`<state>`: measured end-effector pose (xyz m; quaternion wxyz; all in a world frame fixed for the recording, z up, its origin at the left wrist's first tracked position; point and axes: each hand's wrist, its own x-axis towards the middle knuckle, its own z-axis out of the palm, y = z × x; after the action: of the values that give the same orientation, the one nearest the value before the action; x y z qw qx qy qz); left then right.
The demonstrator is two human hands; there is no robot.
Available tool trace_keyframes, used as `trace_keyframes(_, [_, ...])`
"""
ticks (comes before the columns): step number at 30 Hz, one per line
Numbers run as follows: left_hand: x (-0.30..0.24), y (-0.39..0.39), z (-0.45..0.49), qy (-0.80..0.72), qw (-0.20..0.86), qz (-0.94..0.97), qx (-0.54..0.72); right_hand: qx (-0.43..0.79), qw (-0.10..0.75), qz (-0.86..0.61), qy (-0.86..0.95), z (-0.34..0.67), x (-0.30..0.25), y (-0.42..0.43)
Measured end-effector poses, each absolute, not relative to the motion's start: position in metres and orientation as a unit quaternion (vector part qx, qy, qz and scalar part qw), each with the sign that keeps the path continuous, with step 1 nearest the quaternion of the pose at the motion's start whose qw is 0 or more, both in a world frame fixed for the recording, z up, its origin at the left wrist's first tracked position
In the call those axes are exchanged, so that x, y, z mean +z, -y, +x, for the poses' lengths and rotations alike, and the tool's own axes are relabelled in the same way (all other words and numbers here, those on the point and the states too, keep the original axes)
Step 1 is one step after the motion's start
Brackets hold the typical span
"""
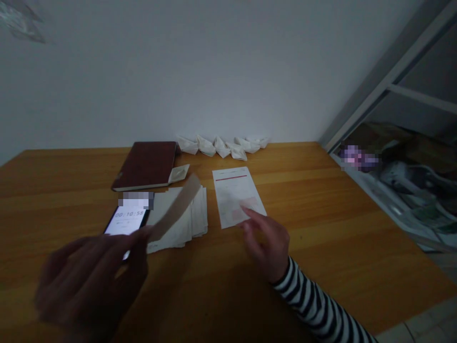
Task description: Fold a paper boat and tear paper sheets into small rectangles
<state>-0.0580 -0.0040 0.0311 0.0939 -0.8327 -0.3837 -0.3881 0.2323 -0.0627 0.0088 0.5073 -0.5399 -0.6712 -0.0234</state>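
Observation:
My left hand (93, 281) is closed, pinching one end of a narrow strip of paper (178, 205) between thumb and finger. The strip stands tilted up, in shadow and slightly blurred, above a stack of white paper sheets (194, 219). My right hand (266, 240), in a striped sleeve, hovers at the lower edge of a printed sheet (232, 190) with a red line. Its index finger and thumb are apart with nothing visible between them; the other fingers curl under. Whether it touches the sheet I cannot tell.
A phone (132, 214) showing a timer lies left of the stack, partly behind my left hand. Behind it are a dark red notebook (148, 164) and a small folded paper (179, 173). Several folded paper boats (222, 147) line the wall. A shelf with bags (403, 176) stands right.

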Motion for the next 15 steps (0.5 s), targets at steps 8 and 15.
trace_keyframes(8, [0.021, 0.041, 0.011, 0.172, 0.051, -0.932, -0.314, -0.004, 0.430, -0.481, 0.764, 0.209, 0.004, 0.066])
trace_keyframes(15, [0.025, 0.035, 0.010, 0.258, 0.049, -0.908, -0.325, 0.009, 0.400, -0.453, 0.797, 0.216, -0.008, 0.060])
